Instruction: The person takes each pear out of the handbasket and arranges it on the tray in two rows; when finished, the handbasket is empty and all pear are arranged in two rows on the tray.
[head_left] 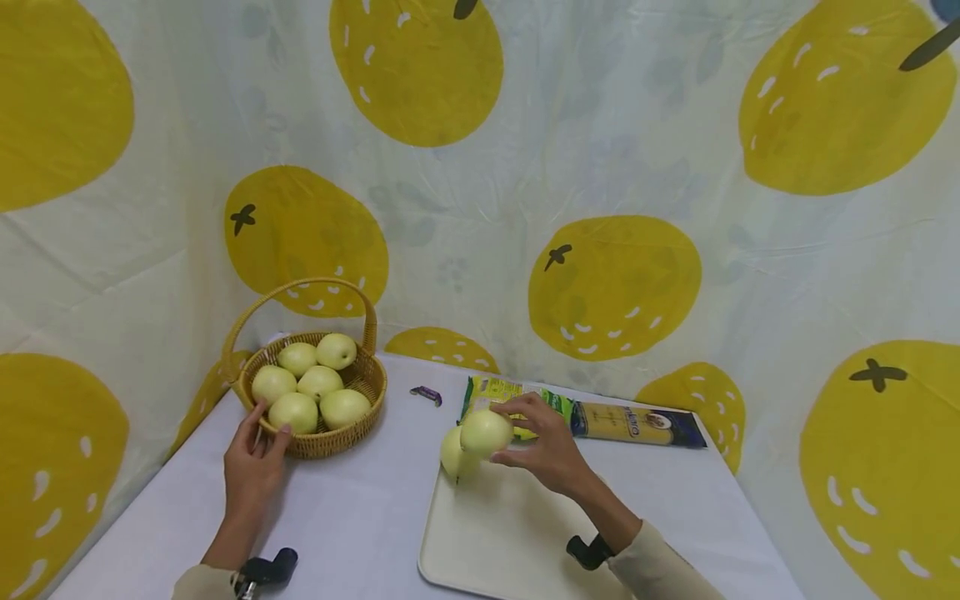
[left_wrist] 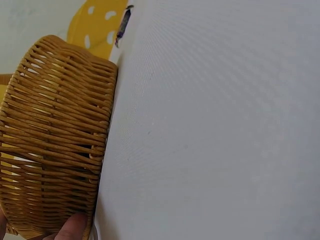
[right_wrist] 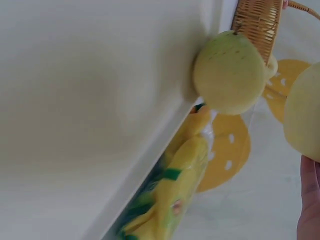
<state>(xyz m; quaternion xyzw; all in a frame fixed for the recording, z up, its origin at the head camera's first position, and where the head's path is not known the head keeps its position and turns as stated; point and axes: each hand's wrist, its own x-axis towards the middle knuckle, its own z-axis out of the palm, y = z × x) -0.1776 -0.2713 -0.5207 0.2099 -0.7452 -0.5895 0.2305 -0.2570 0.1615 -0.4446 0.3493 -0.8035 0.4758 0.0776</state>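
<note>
My right hand [head_left: 542, 446] pinches a pale yellow-green pear [head_left: 486, 433] between thumb and fingers above the beige tray [head_left: 491, 537]. Another pear [right_wrist: 230, 72] sits in the tray's far left corner, partly behind the held one in the head view. At the left, my left hand [head_left: 253, 471] grips the near side of a wicker basket [head_left: 322, 443]; in the left wrist view a fingertip [left_wrist: 74, 227] presses low on its woven wall. Several pears [head_left: 318, 382] lie inside this basket, under its arched handle [head_left: 303, 283].
Beyond the tray lie a yellow-green packet [head_left: 491, 387] and a long pasta packet [head_left: 626, 423]. A small purple-wrapped sweet [head_left: 427, 394] is on the white table [head_left: 352, 517] between basket and tray. A curtain [head_left: 480, 183] printed with yellow fruit hangs behind the table.
</note>
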